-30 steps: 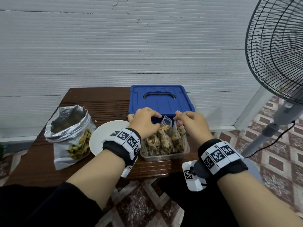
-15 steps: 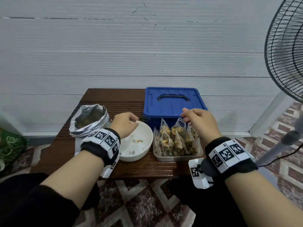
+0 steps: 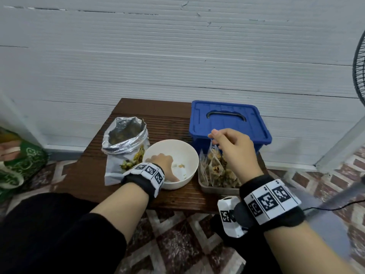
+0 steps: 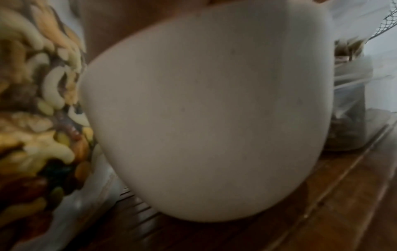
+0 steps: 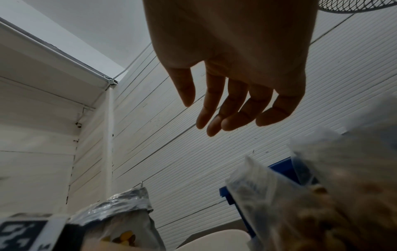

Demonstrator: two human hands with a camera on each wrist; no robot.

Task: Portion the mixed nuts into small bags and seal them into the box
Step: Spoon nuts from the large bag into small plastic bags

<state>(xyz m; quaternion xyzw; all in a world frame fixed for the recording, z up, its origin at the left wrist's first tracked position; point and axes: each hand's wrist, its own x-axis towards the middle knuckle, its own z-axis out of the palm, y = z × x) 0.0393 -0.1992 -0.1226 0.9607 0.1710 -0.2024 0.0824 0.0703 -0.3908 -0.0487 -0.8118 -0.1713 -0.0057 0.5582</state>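
Reaching into the bowl [image 3: 185, 153], the left grip [image 3: 165, 163] has its fingers hidden, so its state cannot be told; right grip [image 3: 233, 147] hovers spread and relaxed above the small bags [image 3: 215, 167] in a tray [image 3: 212, 189]; behind it sits the blue box [image 3: 229, 123]; nut bag [image 3: 126, 143] stands left of the bowl on the surface [image 3: 83, 175].

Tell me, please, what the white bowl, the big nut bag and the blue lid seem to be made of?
White bowl: probably matte ceramic or melamine, smooth and opaque. Big nut bag: foil-lined film, with a crinkled, silvery inside. Blue lid: moulded plastic with ribs and a handle.
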